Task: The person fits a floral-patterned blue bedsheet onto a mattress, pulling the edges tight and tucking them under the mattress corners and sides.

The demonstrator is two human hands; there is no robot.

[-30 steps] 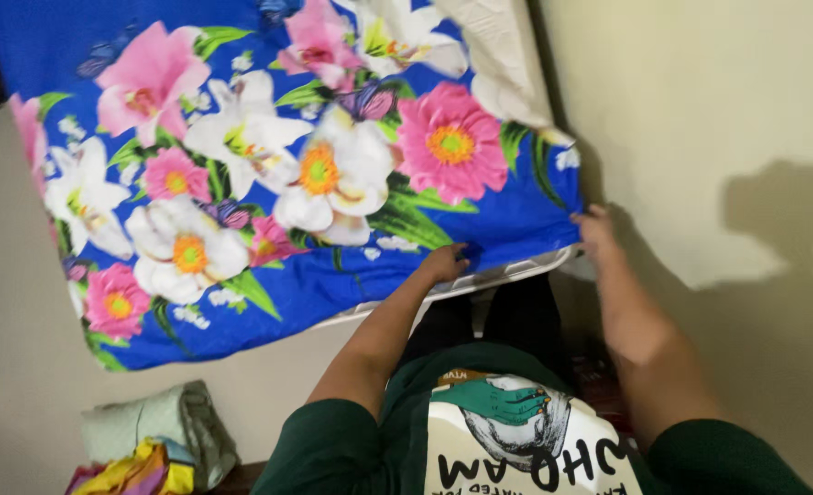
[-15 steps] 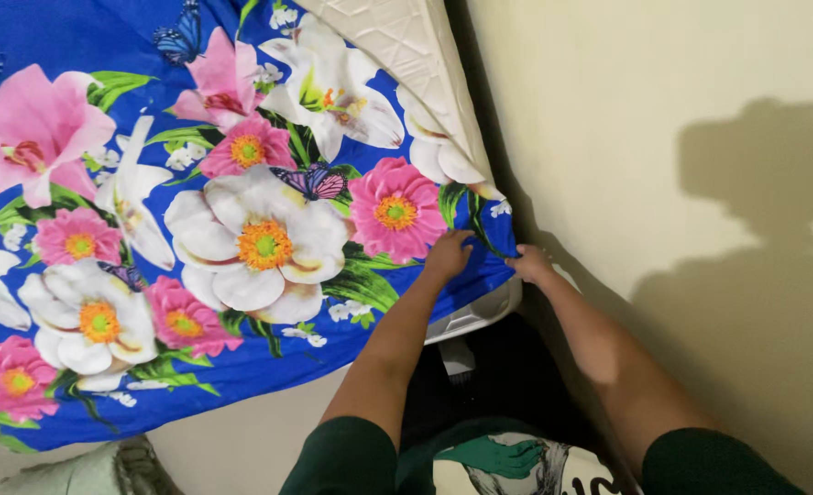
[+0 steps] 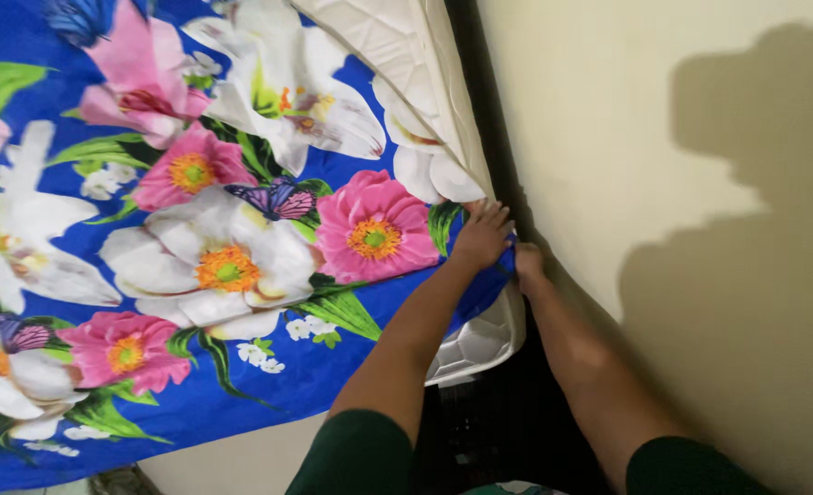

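A blue bed sheet [image 3: 196, 229] printed with pink and white flowers and butterflies covers most of a white quilted mattress [image 3: 388, 41]. My left hand [image 3: 483, 235] lies flat on top of the sheet at the mattress corner nearest the wall, fingers spread. My right hand [image 3: 527, 261] is just beside it at the corner's edge, fingers curled on the blue sheet edge in the narrow gap by the wall. The bare mattress corner [image 3: 480, 339] shows below the sheet.
A cream wall [image 3: 663, 183] runs close along the right side of the mattress, with a dark gap between them. Pale floor [image 3: 241, 458] shows below the sheet. My shadow falls on the wall.
The view has moved closer to the mattress corner. Both hands have shifted up along the sheet edge toward the wall, the right hand now tucked into the gap.
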